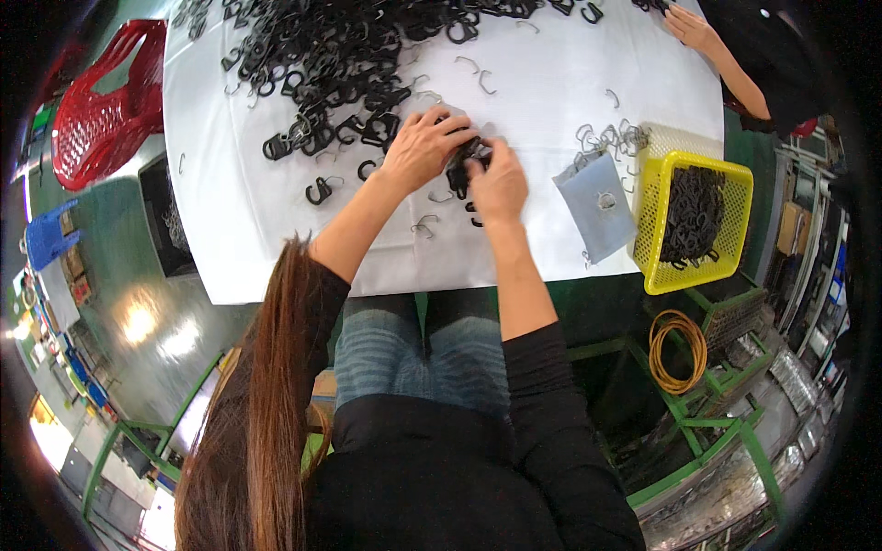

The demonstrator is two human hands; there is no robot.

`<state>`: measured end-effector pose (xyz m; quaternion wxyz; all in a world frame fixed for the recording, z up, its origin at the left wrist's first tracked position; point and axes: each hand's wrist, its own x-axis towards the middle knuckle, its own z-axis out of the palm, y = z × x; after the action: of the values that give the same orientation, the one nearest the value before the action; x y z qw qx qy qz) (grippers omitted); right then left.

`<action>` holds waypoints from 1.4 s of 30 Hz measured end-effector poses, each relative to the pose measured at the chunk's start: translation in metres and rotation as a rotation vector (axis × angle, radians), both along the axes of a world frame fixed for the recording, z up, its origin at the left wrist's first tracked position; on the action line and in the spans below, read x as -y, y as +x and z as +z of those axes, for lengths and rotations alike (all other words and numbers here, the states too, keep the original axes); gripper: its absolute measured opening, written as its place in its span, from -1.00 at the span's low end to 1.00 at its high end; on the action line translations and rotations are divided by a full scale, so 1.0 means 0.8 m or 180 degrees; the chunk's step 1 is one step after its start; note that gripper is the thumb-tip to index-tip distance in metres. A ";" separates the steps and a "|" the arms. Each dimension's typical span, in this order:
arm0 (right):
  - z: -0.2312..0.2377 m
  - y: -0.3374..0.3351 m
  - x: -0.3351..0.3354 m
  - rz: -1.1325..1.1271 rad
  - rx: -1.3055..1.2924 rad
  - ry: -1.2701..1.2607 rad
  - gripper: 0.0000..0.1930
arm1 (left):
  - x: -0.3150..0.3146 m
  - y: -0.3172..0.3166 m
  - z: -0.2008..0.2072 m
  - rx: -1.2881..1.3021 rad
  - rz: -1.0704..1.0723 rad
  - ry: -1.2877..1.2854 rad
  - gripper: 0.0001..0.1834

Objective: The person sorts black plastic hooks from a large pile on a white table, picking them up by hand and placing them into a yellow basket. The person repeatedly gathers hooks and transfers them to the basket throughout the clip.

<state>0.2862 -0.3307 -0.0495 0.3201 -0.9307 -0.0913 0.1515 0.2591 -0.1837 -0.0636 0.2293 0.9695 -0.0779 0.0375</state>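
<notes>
My left hand (424,149) is closed with bent fingers over a small cluster of black hooks (459,176) on the white-covered table (367,262). From the other side, my right hand (499,187) pinches at the same cluster, slightly blurred. The fingers partly hide the exact piece between them. Beyond and to the left spreads a large pile of black C-shaped hooks (335,64). A loose black hook (318,191) lies left of my left wrist. Thin bent wire pieces (424,226) lie near my forearms, with others scattered farther back.
At right, a yellow basket (650,225) holds many black hooks. Beside it lie a blue-grey tray (597,216) and a heap of wire pieces (625,138). A co-worker's hand (694,29) reaches in at far right. A red chair (108,115) stands left of the table.
</notes>
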 end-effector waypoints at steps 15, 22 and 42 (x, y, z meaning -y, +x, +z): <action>0.061 0.048 0.061 -0.0614 -0.1867 0.2001 -0.74 | 0.020 -0.022 0.023 -0.1941 0.1920 -0.6399 -0.39; 0.025 0.024 0.049 0.0288 0.0229 -0.1019 -0.59 | 0.025 -0.045 0.018 -0.1997 0.2449 -0.6920 -0.54; 0.003 0.048 -0.075 0.0948 -0.0768 0.0002 -0.70 | -0.029 -0.165 0.020 -0.1346 0.2887 -0.7588 -0.41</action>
<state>0.3247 -0.2710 -0.0470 0.3030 -0.8819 -0.1890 0.3077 0.1275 -0.1607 -0.0478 0.9222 0.0950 0.3750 0.0042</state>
